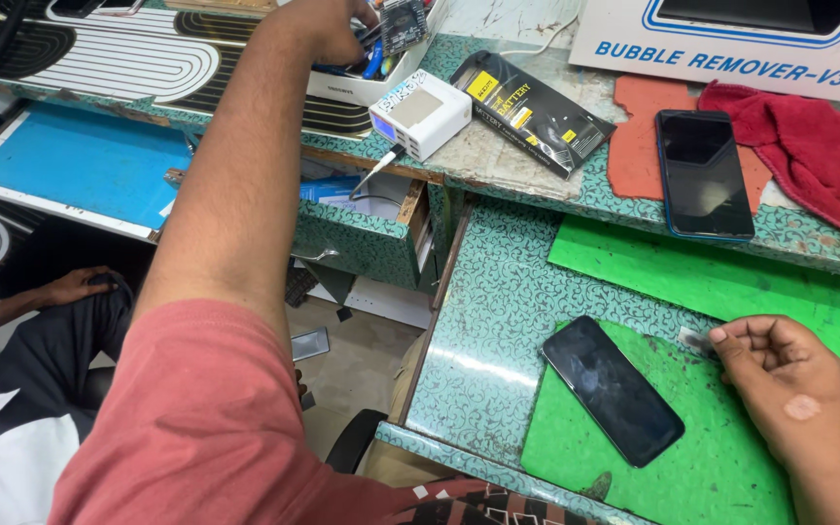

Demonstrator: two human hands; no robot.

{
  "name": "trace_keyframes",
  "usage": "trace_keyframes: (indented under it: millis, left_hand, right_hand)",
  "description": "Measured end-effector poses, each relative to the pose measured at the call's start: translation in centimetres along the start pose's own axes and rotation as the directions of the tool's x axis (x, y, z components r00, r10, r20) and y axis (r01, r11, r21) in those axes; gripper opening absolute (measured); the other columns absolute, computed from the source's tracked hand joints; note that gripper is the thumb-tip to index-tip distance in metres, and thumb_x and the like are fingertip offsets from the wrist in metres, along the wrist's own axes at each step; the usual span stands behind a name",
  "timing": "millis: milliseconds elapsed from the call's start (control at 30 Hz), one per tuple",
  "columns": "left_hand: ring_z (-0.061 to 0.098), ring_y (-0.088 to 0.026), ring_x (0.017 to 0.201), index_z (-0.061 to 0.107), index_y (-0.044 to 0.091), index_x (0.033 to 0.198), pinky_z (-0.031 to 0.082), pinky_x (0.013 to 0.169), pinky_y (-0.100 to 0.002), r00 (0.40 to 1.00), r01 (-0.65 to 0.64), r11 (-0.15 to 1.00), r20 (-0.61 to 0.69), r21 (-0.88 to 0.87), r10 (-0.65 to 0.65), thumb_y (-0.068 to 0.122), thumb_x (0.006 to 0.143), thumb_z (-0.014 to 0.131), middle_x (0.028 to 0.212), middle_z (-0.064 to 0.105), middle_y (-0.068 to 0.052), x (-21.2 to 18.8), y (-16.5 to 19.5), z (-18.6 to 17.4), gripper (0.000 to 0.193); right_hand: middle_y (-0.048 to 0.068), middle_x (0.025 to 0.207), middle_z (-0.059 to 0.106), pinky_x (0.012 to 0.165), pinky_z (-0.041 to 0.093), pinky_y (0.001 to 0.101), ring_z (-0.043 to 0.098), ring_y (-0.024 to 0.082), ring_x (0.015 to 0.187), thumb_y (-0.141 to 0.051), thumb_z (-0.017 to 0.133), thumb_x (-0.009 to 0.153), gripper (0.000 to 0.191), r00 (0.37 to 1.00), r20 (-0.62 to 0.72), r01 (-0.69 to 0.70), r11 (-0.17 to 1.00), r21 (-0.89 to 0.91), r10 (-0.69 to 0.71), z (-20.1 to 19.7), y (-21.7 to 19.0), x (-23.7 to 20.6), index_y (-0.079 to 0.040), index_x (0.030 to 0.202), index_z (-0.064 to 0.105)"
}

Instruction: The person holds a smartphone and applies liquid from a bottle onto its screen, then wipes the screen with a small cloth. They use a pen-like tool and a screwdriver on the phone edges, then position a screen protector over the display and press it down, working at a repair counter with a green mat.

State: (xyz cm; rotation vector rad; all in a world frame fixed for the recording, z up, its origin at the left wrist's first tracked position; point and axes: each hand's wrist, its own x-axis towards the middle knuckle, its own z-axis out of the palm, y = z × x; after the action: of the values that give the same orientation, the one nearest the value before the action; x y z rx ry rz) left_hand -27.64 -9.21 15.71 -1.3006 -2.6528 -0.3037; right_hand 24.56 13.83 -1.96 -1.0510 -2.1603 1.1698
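Observation:
My left hand reaches far forward into a white tray of pens and tools on the upper shelf. Its fingers are among the tools beside a small dark circuit module, and what they grip is hidden. My right hand rests on the green mat with its fingers curled. A small pale piece lies at its fingertips. A black phone lies screen up on the mat, just left of that hand.
On the shelf sit a white multi-port charger, a black battery packet, a second dark phone, a red cloth and a white machine box. A drawer stands open. Another person's hand rests low on the left.

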Motion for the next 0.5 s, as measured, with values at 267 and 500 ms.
trace_keyframes:
  millis: [267, 500]
  left_hand:
    - [0.072, -0.030, 0.085, 0.080, 0.017, 0.107, 0.056, 0.074, -0.048, 0.961, -0.018, 1.000, -0.277, 0.023, 0.024, 0.029, 0.091, 0.084, 0.098, 0.076, -0.011, 0.4, -2.0, 1.3, 0.020]
    - [0.073, -0.027, 0.087, 0.077, 0.013, 0.103, 0.056, 0.074, -0.047, 0.917, -0.043, 0.996, -0.398, -0.074, 0.010, 0.032, 0.093, 0.079, 0.098, 0.077, -0.008, 1.3, -3.2, 2.7, 0.021]
  right_hand:
    - [0.001, 0.083, 0.067, 0.065, 0.046, 0.0201, 0.057, 0.006, 0.069, -0.019, 0.075, 0.097, 0.020, 1.000, -0.008, -0.027, 1.000, -0.009, 0.027, 0.0, -0.5, 0.2, -0.001, 0.104, 0.071]
    - [0.001, 0.084, 0.068, 0.066, 0.047, 0.0197, 0.058, 0.005, 0.070, -0.017, 0.075, 0.096, 0.019, 0.999, 0.000, -0.032, 0.999, 0.022, 0.032, 0.0, -0.3, 0.1, -0.001, 0.104, 0.071]
